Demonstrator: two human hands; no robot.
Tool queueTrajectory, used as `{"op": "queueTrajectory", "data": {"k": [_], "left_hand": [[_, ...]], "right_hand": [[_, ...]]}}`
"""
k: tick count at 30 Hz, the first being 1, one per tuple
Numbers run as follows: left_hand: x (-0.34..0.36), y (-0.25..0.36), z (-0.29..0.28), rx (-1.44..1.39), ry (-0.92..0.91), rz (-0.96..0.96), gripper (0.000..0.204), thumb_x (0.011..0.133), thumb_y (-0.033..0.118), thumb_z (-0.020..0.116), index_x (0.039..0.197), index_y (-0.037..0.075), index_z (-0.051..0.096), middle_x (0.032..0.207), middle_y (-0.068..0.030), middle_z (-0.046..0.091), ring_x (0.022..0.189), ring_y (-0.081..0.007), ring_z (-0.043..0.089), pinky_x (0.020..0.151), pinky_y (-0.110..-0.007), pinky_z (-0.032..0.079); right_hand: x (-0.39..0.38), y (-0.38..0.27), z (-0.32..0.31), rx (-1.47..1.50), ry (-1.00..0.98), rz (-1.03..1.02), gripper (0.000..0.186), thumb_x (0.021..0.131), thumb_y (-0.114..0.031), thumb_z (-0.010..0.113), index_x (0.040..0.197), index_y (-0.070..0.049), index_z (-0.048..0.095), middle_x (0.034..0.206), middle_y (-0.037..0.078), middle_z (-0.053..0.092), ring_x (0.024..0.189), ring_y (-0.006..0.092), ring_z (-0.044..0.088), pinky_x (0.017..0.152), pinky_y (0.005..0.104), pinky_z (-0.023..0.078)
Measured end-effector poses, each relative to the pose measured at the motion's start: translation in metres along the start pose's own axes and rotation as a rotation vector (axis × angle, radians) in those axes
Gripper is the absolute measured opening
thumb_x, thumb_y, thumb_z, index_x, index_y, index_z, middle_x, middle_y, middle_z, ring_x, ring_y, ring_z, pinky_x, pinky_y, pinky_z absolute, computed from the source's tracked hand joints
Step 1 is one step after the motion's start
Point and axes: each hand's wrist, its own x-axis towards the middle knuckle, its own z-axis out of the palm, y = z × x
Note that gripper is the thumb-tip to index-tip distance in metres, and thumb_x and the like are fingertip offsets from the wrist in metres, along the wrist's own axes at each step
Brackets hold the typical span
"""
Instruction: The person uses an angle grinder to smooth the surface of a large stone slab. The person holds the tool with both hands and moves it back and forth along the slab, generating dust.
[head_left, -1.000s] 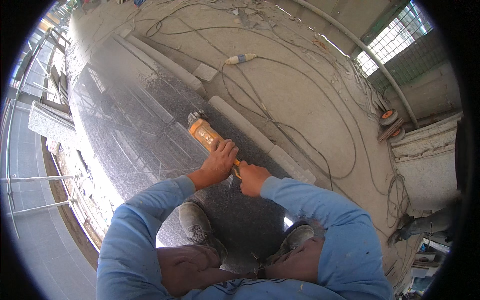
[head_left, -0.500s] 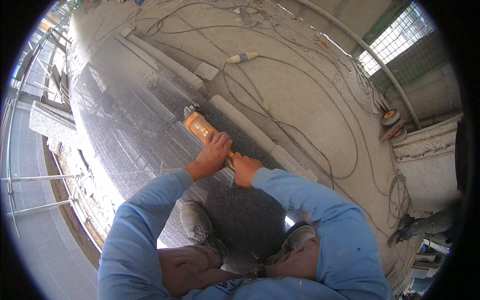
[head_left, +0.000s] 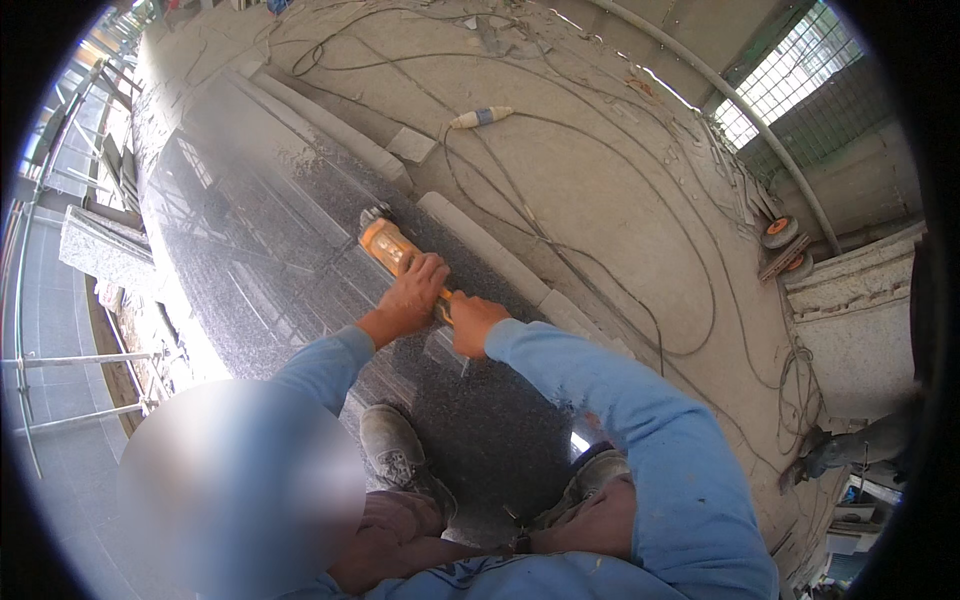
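An orange angle grinder (head_left: pixel 385 241) rests its metal head low against a dark, speckled, polished stone slab (head_left: pixel 255 270). My left hand (head_left: pixel 412 295) is wrapped over the back of the grinder's body. Just behind it, my right hand (head_left: pixel 474 322) grips the narrower rear end. The head is at the slab's right half, near its long edge. Fine dust hazes the far part of the slab. The grinder's disc is too small and blurred to make out.
My shoes (head_left: pixel 390 440) stand on the slab. Pale stone strips (head_left: pixel 500 255) lie along its right edge. Cables loop over the dusty floor, joined at a white-and-blue connector (head_left: pixel 482 117). Stone blocks (head_left: pixel 850 310) and another person's shoe (head_left: pixel 808 455) are at right. A blurred patch covers my left upper arm.
Both hands and the grinder have shifted slightly left and away from me along the slab. A blurred round patch now hides part of my left arm.
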Motion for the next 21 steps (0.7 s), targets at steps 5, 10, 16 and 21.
{"op": "queueTrajectory", "data": {"k": [5,10,16,21], "left_hand": [[-0.010,0.031,-0.007,-0.039,-0.010,0.009,0.068,0.071,0.015,0.081,0.131,-0.002,0.053,0.131,-0.0174,0.051,0.134,-0.0337,0.044,0.116,-0.056,0.026],[-0.010,0.062,-0.005,-0.030,-0.033,0.016,0.072,0.069,0.014,0.083,0.131,-0.002,0.052,0.132,-0.0177,0.050,0.136,-0.0345,0.042,0.116,-0.059,0.024],[-0.012,0.063,0.002,-0.049,0.002,0.038,0.077,0.065,0.011,0.086,0.133,0.000,0.050,0.133,-0.0167,0.048,0.137,-0.0351,0.041,0.118,-0.059,0.022],[-0.009,0.059,0.000,-0.059,-0.017,0.029,0.075,0.066,0.012,0.085,0.133,0.000,0.052,0.133,-0.0169,0.048,0.137,-0.0348,0.041,0.118,-0.058,0.022]], "right_hand": [[-0.038,-0.005,-0.007,0.021,-0.089,0.042,0.041,0.090,-0.013,0.065,0.124,0.004,0.049,0.117,0.025,0.067,0.110,0.0361,0.068,0.093,0.0455,0.055],[-0.068,0.006,-0.005,0.012,-0.107,0.064,0.040,0.090,-0.011,0.065,0.122,0.004,0.048,0.111,0.025,0.069,0.106,0.0364,0.070,0.090,0.0449,0.056],[-0.068,0.013,0.004,0.027,-0.067,0.033,0.039,0.086,-0.010,0.065,0.117,0.006,0.049,0.103,0.028,0.069,0.098,0.0397,0.071,0.086,0.0475,0.057],[-0.058,0.013,0.006,0.014,-0.082,0.051,0.040,0.087,-0.010,0.067,0.120,0.005,0.048,0.110,0.026,0.069,0.105,0.0380,0.070,0.090,0.0456,0.056]]}}
